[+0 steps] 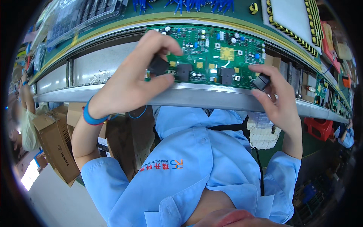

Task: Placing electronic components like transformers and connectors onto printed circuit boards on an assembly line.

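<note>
Over the circuit board (pixel 211 56) on the conveyor rail (pixel 196 96) | left hand (pixel 132 83) pinches black block (pixel 158 65) for seating | right hand (pixel 278 96) fingers grip second black block (pixel 261 81), ready near right edge.

Grey conveyor line (pixel 211 96) with metal front rail, a green circuit board (pixel 211 56) flat on it.

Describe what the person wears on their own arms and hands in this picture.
Both hands are bare, without gloves. The left hand has a blue wristband with a thin red edge at the wrist. The right hand wears nothing. Both upper arms end in short light-blue shirt sleeves.
</note>
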Available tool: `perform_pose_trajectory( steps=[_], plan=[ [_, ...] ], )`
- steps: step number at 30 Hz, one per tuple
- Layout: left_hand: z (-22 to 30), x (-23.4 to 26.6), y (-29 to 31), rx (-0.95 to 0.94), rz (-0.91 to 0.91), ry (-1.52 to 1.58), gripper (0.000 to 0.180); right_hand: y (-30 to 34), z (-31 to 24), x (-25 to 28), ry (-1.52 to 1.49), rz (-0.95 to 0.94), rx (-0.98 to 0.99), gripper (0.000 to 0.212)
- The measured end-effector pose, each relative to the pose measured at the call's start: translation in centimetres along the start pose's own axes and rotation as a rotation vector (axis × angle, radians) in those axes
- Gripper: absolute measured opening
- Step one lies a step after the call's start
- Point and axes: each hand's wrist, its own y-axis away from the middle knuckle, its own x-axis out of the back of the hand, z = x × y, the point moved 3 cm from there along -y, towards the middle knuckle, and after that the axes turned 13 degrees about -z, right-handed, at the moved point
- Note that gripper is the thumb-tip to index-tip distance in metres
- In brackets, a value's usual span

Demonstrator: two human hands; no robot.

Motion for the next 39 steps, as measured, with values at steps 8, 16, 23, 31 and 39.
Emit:
perform_pose_trajectory(
  steps=[8,16,23,31,39],
  plan=[
    [-1.9,0.4,1.3,0.072,0.139,0.584,0.059,-0.5,0.1,-1.1,0.524,0.04,0.17,0.056],
    [-3.4,1.0,3.0,0.169,0.134,0.611,0.062,-0.7,-0.9,-1.6,0.665,0.076,0.17,0.061],
    [-2.2,0.8,3.2,0.081,0.19,0.014,0.051,-0.5,-0.1,-1.3,0.687,0.082,0.143,0.053],
    [-1.4,-0.5,2.6,0.02,0.077,-0.492,0.045,-1.4,-0.6,2.2,0.327,0.244,0.174,0.048],
    [-0.1,-0.8,2.1,0.083,-0.012,-0.691,0.045,-3.9,1.3,3.1,0.271,0.294,0.271,0.038]
  ],
)
